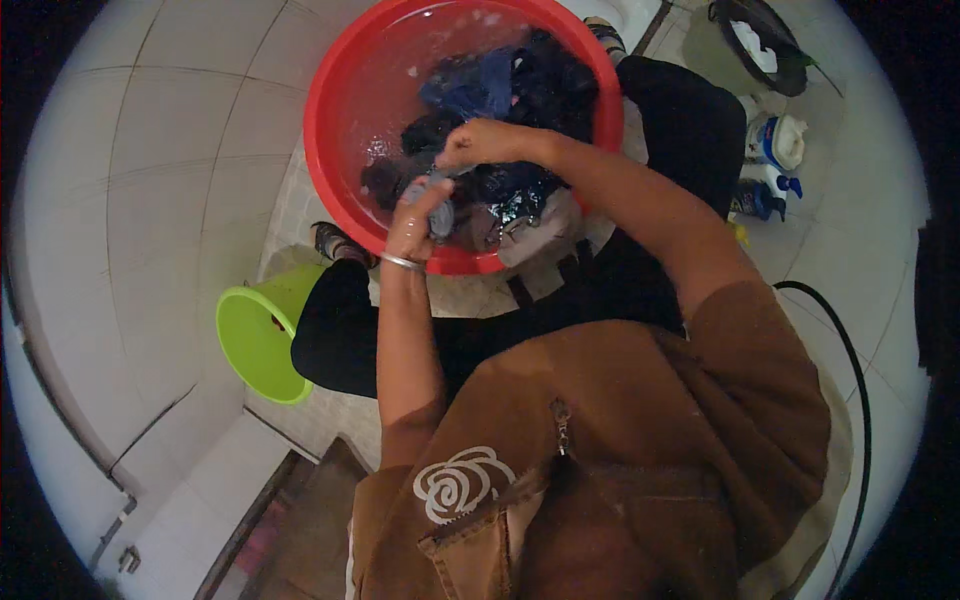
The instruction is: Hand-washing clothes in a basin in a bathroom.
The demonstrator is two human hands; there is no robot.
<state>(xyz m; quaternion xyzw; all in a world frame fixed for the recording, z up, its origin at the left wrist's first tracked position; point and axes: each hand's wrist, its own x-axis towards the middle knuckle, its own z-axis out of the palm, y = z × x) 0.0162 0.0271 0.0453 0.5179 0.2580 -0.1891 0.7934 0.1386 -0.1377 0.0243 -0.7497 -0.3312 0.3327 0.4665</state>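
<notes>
A large red plastic basin (318,150) holds water and soaked dark clothes (555,82), with a blue cloth (480,82) among them. Near the basin's lower left rim, my left hand (416,217), a silver bangle at its wrist, grips a wet grey cloth (441,214). My right hand (476,142) is just above and to the right, its fingers pinched on the upper end of the same grey cloth. Pale fabric (544,229) lies against the near rim, below shiny wet dark clothes.
A lime green bucket (259,341) lies tipped at the left. On the right are a bin (765,52), a white container (787,142), pump bottles (772,180) and a black hose (859,375). A tiled wall (150,150) stands at the left. My legs flank the basin.
</notes>
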